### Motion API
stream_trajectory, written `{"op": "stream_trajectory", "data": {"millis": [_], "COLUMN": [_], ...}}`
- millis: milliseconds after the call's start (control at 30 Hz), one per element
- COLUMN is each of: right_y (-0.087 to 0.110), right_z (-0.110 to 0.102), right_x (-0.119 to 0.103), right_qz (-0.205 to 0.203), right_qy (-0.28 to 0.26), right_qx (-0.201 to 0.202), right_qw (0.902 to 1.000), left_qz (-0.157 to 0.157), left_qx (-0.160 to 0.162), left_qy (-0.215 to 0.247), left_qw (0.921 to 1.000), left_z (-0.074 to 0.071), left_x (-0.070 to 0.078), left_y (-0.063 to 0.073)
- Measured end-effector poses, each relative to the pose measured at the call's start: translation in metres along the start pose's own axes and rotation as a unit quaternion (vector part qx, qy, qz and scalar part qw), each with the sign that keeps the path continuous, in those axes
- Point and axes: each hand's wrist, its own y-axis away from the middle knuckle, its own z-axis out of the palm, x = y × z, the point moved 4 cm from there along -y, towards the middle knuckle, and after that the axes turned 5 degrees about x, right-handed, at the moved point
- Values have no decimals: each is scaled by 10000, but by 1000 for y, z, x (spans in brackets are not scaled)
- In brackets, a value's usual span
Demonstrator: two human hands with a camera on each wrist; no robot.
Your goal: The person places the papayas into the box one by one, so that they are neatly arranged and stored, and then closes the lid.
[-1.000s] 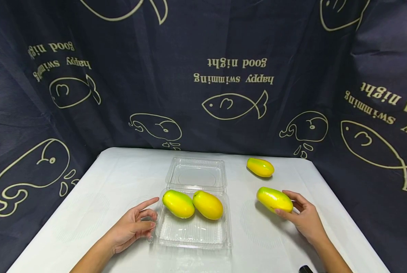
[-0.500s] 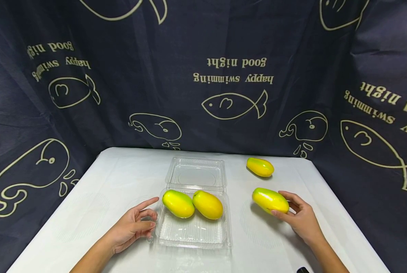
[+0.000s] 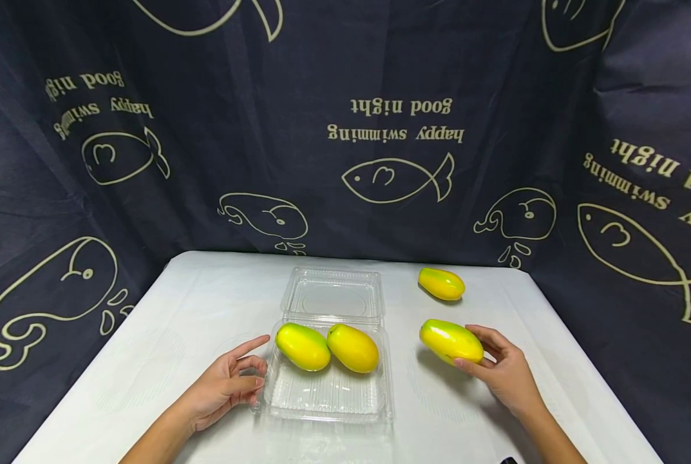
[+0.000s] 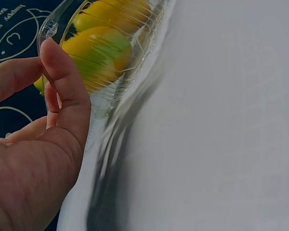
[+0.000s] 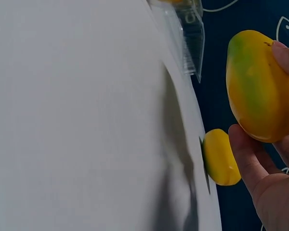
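Observation:
My right hand [image 3: 510, 374] grips a yellow-green mango [image 3: 451, 340] at its right end, thumb on the near side and fingers behind, raised off the table above its shadow. In the right wrist view, the mango [image 5: 260, 86] sits between thumb and fingertips. My left hand [image 3: 226, 386] is at the left rim of an opened clear plastic clamshell box [image 3: 328, 409]. The left wrist view shows thumb and a finger of the left hand [image 4: 43, 130] pinching the rim, index finger extended. Two mangoes, a left one [image 3: 302, 347] and a right one [image 3: 353, 348], lie side by side inside.
Another mango [image 3: 441, 285] lies at the back right of the white table [image 3: 206, 296]. The box's lid [image 3: 333, 296] lies folded back, away from me. A dark curtain [image 3: 397, 225] with fish drawings hangs behind the table. A small black object [image 3: 509, 460] shows at the bottom edge.
My right hand has moved slightly left with the mango, bringing it closer to the box. The left hand, the box and the other mangoes have stayed put.

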Motion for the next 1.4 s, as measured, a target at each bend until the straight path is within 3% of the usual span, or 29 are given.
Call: {"op": "stream_trajectory", "data": {"millis": [1400], "right_y": [8], "right_z": [27], "right_x": [-28], "right_qz": [-175], "right_qy": [-190], "right_qx": [-344], "right_qw": [9991], "left_qz": [9], "left_qx": [-87], "left_qy": [63], "left_qw": [9999], "left_z": [0], "left_x": [0], "left_y": [-1]}}
